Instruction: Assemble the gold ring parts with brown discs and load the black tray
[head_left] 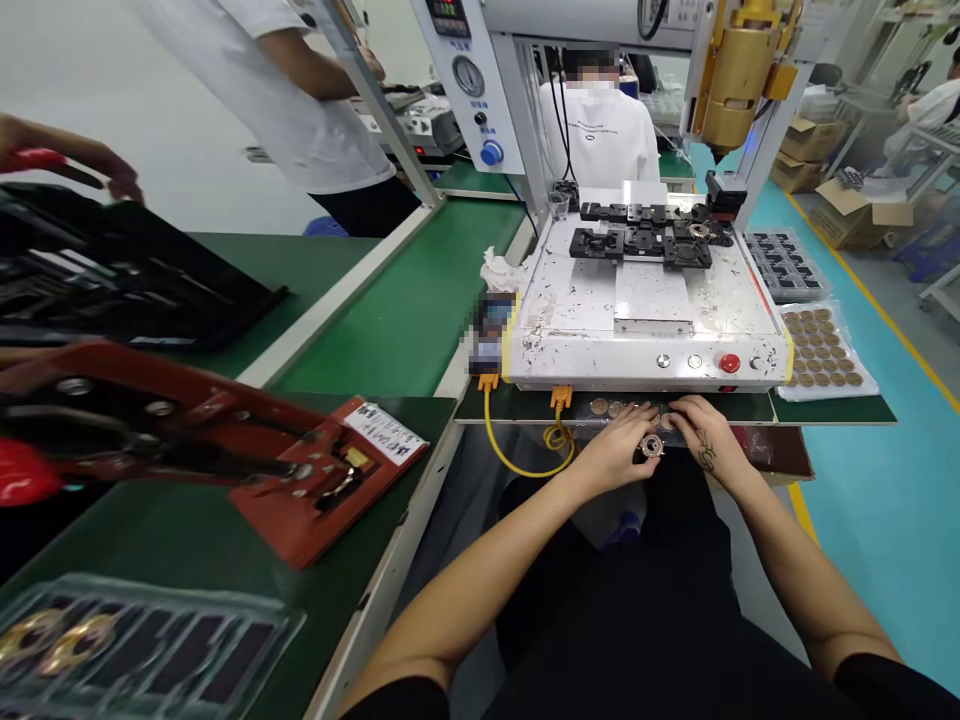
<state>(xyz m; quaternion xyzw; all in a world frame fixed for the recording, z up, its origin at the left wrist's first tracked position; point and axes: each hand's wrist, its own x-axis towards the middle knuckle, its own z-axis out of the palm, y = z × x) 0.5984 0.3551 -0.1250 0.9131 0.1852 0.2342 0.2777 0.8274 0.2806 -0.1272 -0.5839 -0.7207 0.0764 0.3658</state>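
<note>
My left hand (616,452) is closed around a small round watch case (651,446) with a rose-gold rim, held just off the front edge of the bench. Close beside it, the fingers of my right hand (705,432) pinch a small round copper-coloured disc (666,421) at that edge. Further discs (598,406) lie in clear plastic left of my fingers, partly covered by my left hand. Both hands are in front of the white press machine (585,360).
Black fixtures (645,235) sit on the machine bed, below a gold-coloured press head (739,95). To the right lies a bag of round discs (821,350). A red-brown hand press (300,490) and a clear tray (150,640) are at left. Co-workers are nearby.
</note>
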